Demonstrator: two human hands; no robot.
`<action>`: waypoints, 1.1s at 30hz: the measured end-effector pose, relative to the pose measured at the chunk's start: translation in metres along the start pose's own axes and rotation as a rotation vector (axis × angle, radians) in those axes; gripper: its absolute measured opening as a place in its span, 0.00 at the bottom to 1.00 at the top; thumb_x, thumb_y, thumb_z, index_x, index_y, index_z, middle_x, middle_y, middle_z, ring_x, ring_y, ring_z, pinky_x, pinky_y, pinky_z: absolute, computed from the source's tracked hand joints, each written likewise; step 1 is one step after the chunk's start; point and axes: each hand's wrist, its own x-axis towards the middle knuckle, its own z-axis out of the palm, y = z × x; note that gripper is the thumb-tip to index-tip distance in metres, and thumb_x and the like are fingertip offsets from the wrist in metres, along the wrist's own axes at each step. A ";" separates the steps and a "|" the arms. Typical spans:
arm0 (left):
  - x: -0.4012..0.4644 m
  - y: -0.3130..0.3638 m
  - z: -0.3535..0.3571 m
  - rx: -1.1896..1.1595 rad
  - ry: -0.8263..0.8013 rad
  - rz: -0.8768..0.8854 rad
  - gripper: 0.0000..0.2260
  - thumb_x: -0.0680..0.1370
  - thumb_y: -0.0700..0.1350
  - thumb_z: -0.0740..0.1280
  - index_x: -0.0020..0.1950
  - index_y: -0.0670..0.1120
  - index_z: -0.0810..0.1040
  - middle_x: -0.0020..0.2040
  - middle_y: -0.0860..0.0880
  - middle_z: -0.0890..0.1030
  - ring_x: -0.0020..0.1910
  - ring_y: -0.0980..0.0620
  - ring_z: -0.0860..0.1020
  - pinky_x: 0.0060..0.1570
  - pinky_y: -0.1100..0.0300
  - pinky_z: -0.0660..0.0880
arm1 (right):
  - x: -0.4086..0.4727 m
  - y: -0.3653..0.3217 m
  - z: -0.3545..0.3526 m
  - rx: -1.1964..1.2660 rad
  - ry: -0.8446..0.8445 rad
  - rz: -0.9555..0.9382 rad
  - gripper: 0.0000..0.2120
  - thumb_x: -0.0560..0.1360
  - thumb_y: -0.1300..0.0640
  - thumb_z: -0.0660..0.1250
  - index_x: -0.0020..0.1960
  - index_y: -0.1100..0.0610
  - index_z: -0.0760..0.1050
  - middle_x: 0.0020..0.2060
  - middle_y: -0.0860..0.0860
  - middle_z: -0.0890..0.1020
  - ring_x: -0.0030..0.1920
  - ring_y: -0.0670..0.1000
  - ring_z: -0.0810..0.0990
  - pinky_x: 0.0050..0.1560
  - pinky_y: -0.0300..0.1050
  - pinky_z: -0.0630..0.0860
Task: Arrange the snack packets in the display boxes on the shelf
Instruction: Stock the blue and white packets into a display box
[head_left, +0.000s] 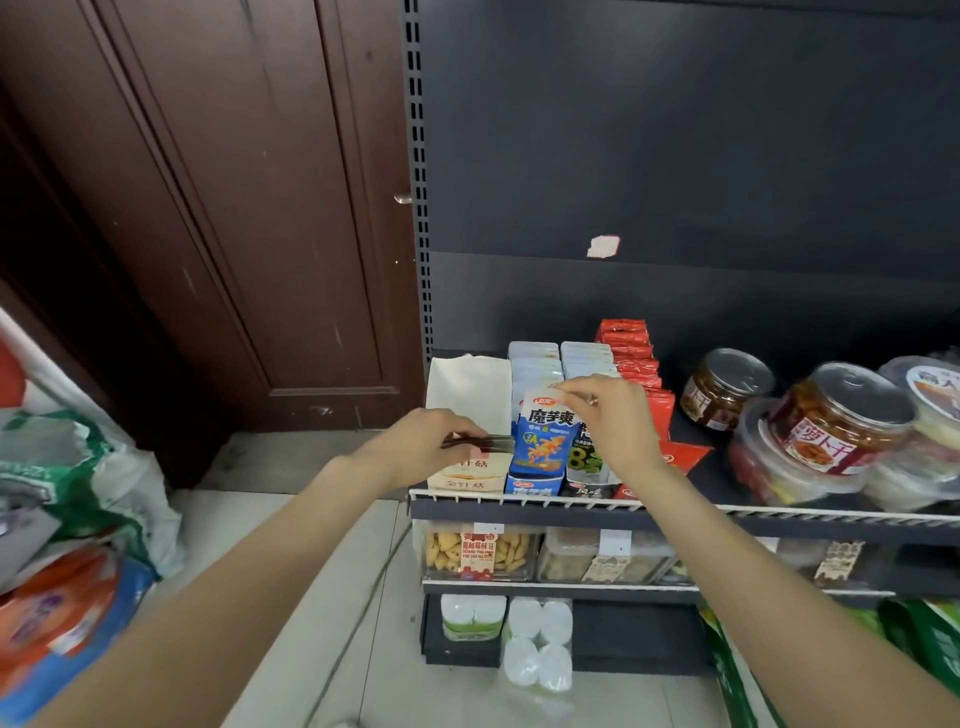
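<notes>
Several display boxes stand side by side on the top shelf (675, 512). The leftmost, a cream box (467, 475), is mostly hollow inside. My left hand (426, 441) pinches a few thin dark packets (480, 443) at the front of that box. A blue box (537, 486) beside it holds a row of pale packets. My right hand (608, 410) pinches the top edge of a blue-and-white snack packet (545, 434) standing at the front of the blue box. Further right are a dark box (589, 465) and a red box (636, 358) with red packets.
Clear tubs and jars of pickles (831, 431) fill the shelf's right side. Lower shelves hold biscuit tubs (480, 553) and white rolls (537, 644). A brown door (234, 208) is to the left, with sacks (67, 493) on the floor.
</notes>
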 end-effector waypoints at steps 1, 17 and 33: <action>0.001 -0.001 0.001 0.000 0.002 -0.003 0.16 0.79 0.47 0.63 0.67 0.50 0.74 0.65 0.51 0.76 0.64 0.53 0.72 0.60 0.64 0.67 | 0.002 -0.001 0.003 -0.010 -0.024 -0.001 0.09 0.76 0.59 0.66 0.55 0.58 0.81 0.49 0.54 0.84 0.47 0.53 0.81 0.47 0.44 0.74; 0.009 -0.015 0.006 -0.006 -0.008 0.009 0.15 0.79 0.50 0.63 0.66 0.53 0.75 0.62 0.51 0.78 0.59 0.54 0.74 0.59 0.61 0.70 | 0.017 0.011 0.029 -0.206 -0.285 0.014 0.10 0.78 0.61 0.63 0.55 0.58 0.81 0.51 0.56 0.79 0.51 0.55 0.79 0.51 0.47 0.75; -0.007 -0.022 0.010 -0.038 0.079 -0.134 0.18 0.77 0.52 0.66 0.67 0.53 0.73 0.64 0.53 0.76 0.60 0.55 0.73 0.60 0.59 0.72 | 0.003 0.009 0.026 -0.274 -0.218 0.004 0.19 0.80 0.60 0.59 0.71 0.57 0.67 0.67 0.52 0.67 0.67 0.50 0.67 0.61 0.45 0.72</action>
